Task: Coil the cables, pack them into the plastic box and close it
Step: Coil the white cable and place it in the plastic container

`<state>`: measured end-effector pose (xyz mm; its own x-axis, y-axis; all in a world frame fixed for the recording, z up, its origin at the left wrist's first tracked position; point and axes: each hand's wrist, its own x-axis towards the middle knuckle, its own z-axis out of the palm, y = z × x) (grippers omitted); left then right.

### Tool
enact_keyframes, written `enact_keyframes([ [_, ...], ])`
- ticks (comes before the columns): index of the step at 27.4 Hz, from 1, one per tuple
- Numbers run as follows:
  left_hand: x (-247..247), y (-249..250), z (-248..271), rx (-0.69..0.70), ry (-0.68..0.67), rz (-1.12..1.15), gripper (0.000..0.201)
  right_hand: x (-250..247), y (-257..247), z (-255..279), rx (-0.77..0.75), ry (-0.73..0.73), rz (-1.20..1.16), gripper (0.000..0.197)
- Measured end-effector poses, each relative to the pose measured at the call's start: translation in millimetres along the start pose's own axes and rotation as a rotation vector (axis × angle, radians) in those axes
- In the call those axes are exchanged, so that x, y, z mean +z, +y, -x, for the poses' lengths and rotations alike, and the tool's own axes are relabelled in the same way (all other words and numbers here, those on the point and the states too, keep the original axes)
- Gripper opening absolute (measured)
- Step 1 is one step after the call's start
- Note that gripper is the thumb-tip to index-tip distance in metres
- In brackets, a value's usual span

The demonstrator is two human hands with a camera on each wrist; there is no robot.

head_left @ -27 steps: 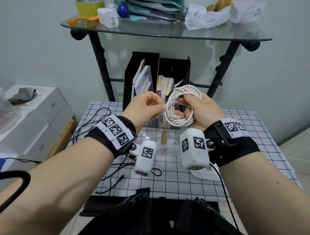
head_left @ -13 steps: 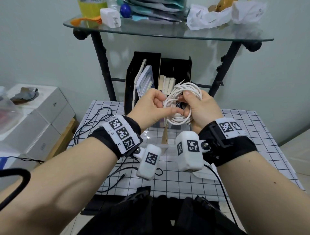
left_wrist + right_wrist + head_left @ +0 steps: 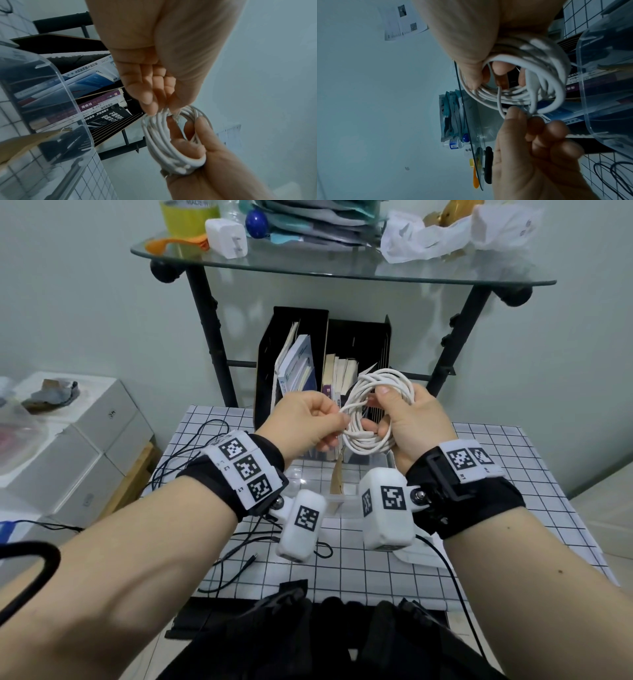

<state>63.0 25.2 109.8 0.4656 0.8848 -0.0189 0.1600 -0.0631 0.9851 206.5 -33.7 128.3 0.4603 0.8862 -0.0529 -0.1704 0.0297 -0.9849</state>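
A white cable (image 3: 368, 410) is wound into a round coil, held in the air above the table. My right hand (image 3: 409, 419) grips the coil, thumb on its top and fingers through its middle (image 3: 500, 67). My left hand (image 3: 308, 422) pinches the cable's loose end at the coil's left side (image 3: 161, 108). The clear plastic box (image 3: 342, 474) stands open on the checked table just below both hands; its rounded wall (image 3: 68, 94) shows in the left wrist view. A thin black cable (image 3: 191, 450) lies loose on the table's left part.
A black file holder (image 3: 329, 364) with books stands behind the box. A glass shelf (image 3: 342, 273) on black legs carries a white charger (image 3: 227, 237), papers and bags overhead. White cartons (image 3: 68, 446) sit at the left. A white object (image 3: 418, 554) lies under my right wrist.
The coil stays in my right hand. My left hand reached into the coil half a second ago, then drew back left with the cable end pinched.
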Motion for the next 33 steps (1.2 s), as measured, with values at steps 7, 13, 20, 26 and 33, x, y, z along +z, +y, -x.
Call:
enact_keyframes([
  [7,-3,-1,-2,-0.07,-0.099,0.322,0.017,-5,2,-3,0.015,-0.031,-0.025,0.016],
  [13,-8,-6,-3,-0.038,-0.038,0.061,0.017,-9,5,-7,0.034,-0.02,0.003,0.021],
  [20,-15,-8,0,0.006,-0.128,0.061,0.015,-14,-4,-12,0.039,0.0,-0.133,0.015],
  [26,-12,-14,-4,0.043,-0.098,0.084,0.008,-13,-6,-13,0.117,-0.039,-0.408,0.018],
  [33,-4,-16,-10,-0.009,-0.076,0.24,0.014,-12,-4,-16,0.162,-0.083,-0.576,0.028],
])
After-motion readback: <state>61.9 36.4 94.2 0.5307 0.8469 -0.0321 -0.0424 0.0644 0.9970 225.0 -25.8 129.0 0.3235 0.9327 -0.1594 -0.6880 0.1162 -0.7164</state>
